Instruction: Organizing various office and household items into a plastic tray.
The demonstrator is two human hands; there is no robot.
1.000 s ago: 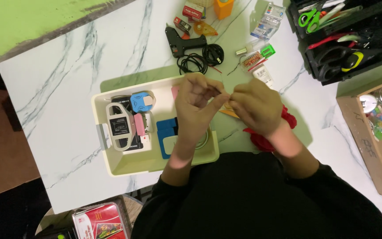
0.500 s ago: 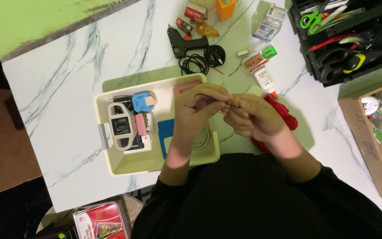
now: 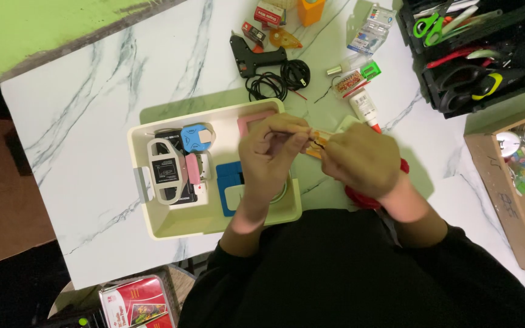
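My left hand [image 3: 270, 153] and my right hand [image 3: 361, 161] meet fingertip to fingertip above the right end of a cream tray [image 3: 214, 226]. The left fingers pinch a small orange piece [image 3: 321, 135]. The right fingers pinch a thin dark wire [image 3: 317, 144] against that piece. A red coil of cord [image 3: 360, 198] lies partly hidden under my right wrist. In the tray lie a white and black punch tool [image 3: 165, 171], a small blue punch [image 3: 197, 137], a pink frame [image 3: 254, 121] and a blue block [image 3: 228, 180].
On the marble table beyond the tray lie a black glue gun [image 3: 256, 58], its coiled cable [image 3: 282, 79] and a white glue bottle [image 3: 364, 107]. A black organiser with scissors [image 3: 481, 54] stands far right, and a cardboard box [image 3: 521, 200] stands below it. A green mat [image 3: 171, 111] lies under the tray.
Both hands have drawn closer together and shifted slightly toward me. The left fingers have closed into a pinch on the small piece.
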